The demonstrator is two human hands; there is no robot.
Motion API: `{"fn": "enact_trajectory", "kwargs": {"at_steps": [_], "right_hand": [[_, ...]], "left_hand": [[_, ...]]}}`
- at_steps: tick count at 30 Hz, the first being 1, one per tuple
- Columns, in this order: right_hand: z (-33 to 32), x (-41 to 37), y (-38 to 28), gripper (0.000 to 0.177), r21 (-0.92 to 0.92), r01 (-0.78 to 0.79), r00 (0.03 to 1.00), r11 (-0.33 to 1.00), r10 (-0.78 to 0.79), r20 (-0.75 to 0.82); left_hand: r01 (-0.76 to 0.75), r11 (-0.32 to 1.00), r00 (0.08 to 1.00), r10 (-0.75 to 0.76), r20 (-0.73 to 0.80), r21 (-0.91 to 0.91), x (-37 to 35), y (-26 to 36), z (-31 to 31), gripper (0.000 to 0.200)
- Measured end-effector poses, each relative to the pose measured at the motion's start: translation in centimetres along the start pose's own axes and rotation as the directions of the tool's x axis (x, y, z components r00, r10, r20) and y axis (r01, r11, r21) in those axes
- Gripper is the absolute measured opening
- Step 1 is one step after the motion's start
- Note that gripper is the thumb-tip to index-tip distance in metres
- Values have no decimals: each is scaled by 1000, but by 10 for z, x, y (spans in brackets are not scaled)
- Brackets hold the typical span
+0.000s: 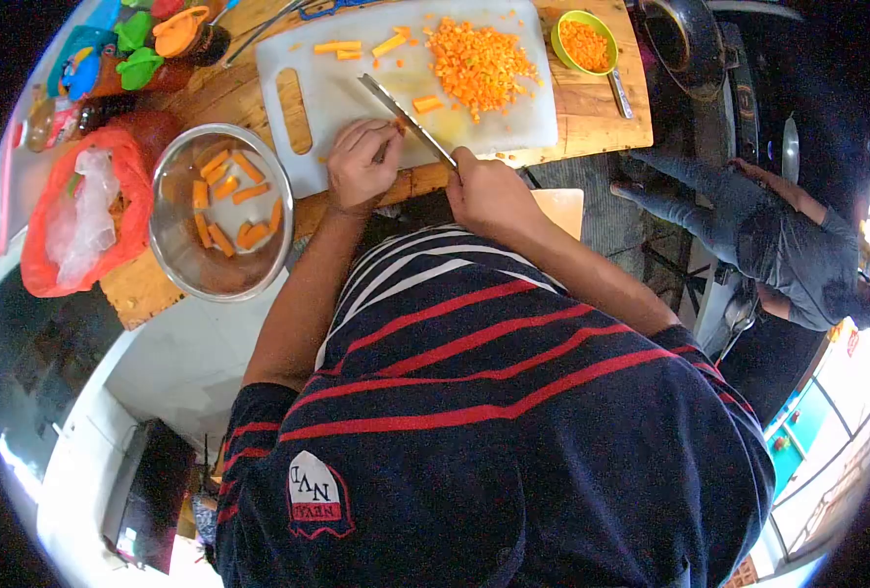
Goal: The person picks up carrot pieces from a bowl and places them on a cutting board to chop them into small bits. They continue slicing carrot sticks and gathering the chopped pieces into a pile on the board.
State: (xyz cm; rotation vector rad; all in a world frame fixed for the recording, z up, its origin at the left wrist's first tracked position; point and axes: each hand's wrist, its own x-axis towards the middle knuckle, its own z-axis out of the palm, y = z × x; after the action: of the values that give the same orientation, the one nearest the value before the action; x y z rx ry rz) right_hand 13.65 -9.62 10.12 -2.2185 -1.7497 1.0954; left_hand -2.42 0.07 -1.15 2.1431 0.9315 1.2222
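Observation:
My right hand [499, 199] is wrapped around the handle of a knife [406, 118], whose blade slants up and left over the white cutting board [337, 93]. Close to the blade, at the board's near edge, my left hand [364, 162] has its fingers curled together; a small orange-red bit shows at the fingertips, too small to name. A heap of diced carrot [479, 64] covers the board's upper right. Carrot sticks [338, 47] lie beyond the blade, and one short carrot piece [427, 103] sits between blade and heap.
A steel bowl [166, 250] with several carrot sticks stands left of the board. Beside it are a red plastic bag [38, 245] and lidded containers [141, 69]. A green bowl [584, 44] of diced carrot sits right, a metal utensil [621, 96] near it. Another person [788, 255] is at the right.

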Motion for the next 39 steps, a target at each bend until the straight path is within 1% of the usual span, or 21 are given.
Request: {"fn": "enact_trajectory", "kwargs": {"at_steps": [4,7,11,13,16,18,19,21,23,25,28,29,30,31,35,37,39], "right_hand": [[1,4,-1,24,-31,-47,998,998,49,43],[-1,5,-3,25,-9,-48,997,999,48,52],[10,14,2,25,-10,-71,995,997,72,66],[19,22,6,21,11,4,999,1000,-3,-44],[21,23,7,22,17,17,998,1000,-16,-64],[18,27,5,22,33,19,996,999,-17,-87],[18,28,3,22,55,20,995,998,-14,-102],[15,33,0,23,58,23,994,998,-16,-110],[14,36,2,24,59,23,992,998,-15,-123],[16,37,3,23,119,37,979,992,-12,-202],[13,27,9,21,177,40,979,983,-4,-202],[13,22,12,21,178,37,979,983,0,-205],[14,18,15,21,193,55,976,980,-11,-220],[14,14,18,22,209,75,972,975,-24,-235],[16,1,27,22,214,71,966,974,-14,-258],[12,-5,25,23,268,29,973,963,35,-229],[10,-10,28,23,277,10,970,961,58,-235]], "left_hand": [[-5,1000,1000,5,-3,-2,0,-1,-1,11],[10,1000,1000,-10,6,12,0,-2,0,11],[-17,1000,999,18,28,-19,0,-1,-1,10],[-26,999,999,27,39,-27,2,-3,-3,10],[-44,999,999,44,31,-13,-4,-2,-1,10],[-1,1000,999,1,41,-15,0,-3,-1,14],[-5,1000,999,5,41,-11,1,-2,-3,14],[44,999,998,-44,35,1,0,2,-3,15],[43,999,998,-43,40,-2,-1,0,-2,17],[39,999,998,-39,41,-5,2,1,-3,20],[46,998,999,-47,13,31,4,5,-4,25],[74,994,997,-76,15,78,4,7,-4,26],[103,987,994,-105,14,126,4,7,-4,27],[100,987,995,-103,15,126,4,7,-4,27],[47,990,997,-54,48,137,5,2,-2,26],[24,990,998,-31,52,137,4,1,0,25],[-3,989,999,-4,47,145,4,-1,-1,22]]}}
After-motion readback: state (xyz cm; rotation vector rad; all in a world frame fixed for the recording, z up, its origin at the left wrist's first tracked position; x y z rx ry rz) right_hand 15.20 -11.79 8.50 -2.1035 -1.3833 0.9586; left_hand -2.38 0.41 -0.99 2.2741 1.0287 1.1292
